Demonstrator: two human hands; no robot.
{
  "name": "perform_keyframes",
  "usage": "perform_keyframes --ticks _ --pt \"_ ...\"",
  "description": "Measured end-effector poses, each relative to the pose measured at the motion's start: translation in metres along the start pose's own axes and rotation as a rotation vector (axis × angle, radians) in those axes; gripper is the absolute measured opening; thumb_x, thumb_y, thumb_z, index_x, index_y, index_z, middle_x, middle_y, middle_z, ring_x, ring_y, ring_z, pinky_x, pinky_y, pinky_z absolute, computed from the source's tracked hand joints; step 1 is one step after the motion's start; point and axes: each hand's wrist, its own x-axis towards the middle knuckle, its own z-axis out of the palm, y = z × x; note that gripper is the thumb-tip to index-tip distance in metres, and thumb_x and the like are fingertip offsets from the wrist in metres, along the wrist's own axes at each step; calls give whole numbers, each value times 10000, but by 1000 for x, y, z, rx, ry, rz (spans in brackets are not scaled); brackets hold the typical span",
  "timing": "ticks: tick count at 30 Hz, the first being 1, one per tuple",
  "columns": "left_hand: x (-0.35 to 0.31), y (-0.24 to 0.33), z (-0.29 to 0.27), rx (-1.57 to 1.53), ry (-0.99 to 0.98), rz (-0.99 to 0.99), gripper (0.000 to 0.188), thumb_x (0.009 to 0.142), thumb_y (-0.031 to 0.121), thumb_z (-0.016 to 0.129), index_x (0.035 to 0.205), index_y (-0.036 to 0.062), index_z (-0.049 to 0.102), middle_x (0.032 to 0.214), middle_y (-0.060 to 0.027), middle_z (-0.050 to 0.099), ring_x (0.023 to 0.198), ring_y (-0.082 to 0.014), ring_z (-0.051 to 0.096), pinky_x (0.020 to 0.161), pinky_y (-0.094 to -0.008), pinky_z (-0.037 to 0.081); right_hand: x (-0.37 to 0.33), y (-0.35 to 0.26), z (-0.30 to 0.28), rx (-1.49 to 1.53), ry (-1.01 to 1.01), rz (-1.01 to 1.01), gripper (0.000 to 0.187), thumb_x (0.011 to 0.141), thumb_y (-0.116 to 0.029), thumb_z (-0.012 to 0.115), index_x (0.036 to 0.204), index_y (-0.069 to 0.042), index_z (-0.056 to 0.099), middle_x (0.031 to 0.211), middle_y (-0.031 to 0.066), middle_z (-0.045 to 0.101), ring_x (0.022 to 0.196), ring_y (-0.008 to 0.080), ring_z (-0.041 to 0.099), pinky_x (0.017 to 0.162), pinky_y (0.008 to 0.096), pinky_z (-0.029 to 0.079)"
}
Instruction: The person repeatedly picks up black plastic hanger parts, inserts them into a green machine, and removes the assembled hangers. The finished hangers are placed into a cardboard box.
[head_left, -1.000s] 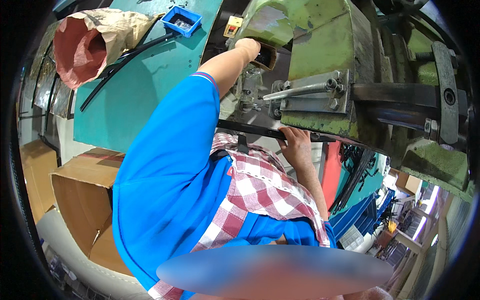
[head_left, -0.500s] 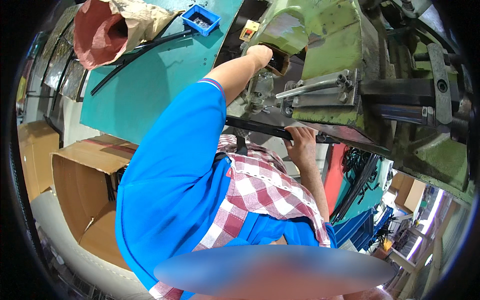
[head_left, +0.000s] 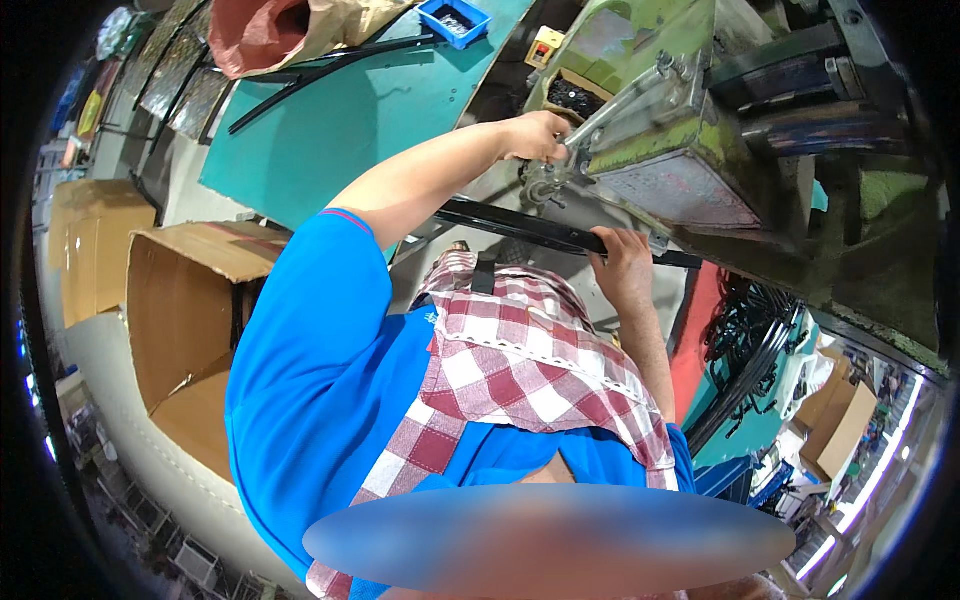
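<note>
My left hand (head_left: 536, 137) is stretched out to the green machine (head_left: 690, 180), its fingers pinched together beside the end of a metal lever (head_left: 622, 103) and just above a small metal fixture (head_left: 545, 186). Whether those fingers hold a small part or touch the lever, I cannot make out. A long black bar (head_left: 530, 228) lies across in front of me, below the fixture. My right hand (head_left: 624, 262) is wrapped over the bar near its right end, fingers on top. Behind my left hand sits an open cardboard box of small black parts (head_left: 574, 97).
On the left, a green table (head_left: 300, 150) bears a blue tray (head_left: 455, 22), a paper sack (head_left: 262, 35) and black strips. Cardboard boxes (head_left: 180, 330) stand below it. Several black strips (head_left: 755, 350) lie at the right. A yellow switch box (head_left: 544, 46) is beside the machine.
My left hand has come away from the box of small parts, back toward the fixture and lever end. The right hand stays on the bar. The whole view has shifted and turned somewhat.
</note>
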Motion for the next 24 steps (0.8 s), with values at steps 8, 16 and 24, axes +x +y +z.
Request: perform_keyframes --ticks 8,16,24 --pt "-37 46 0 111 -202 6 323 864 264 687 1080 29 641 834 -69 678 768 -165 626 711 -320 499 6 6 6 -11 -139 61 404 755 -171 715 1124 -171 551 991 59 614 897 295 634 878 497 410" --pt "-25 23 0 76 -179 -75 290 850 278 717 990 29 667 782 -53 656 677 -153 570 618 -304 462 20 -10 -5 11 -30 37 356 723 -106 731 1060 -117 616 960 93 634 919 320 615 724 399 516" --pt "-47 33 -1 161 -155 -84 529 840 425 708 1191 38 621 1152 -158 651 1083 -285 587 934 -373 434 53 -8 5 85 20 -92 337 793 -174 689 1118 -116 625 1074 131 644 1042 366 583 837 456 480"
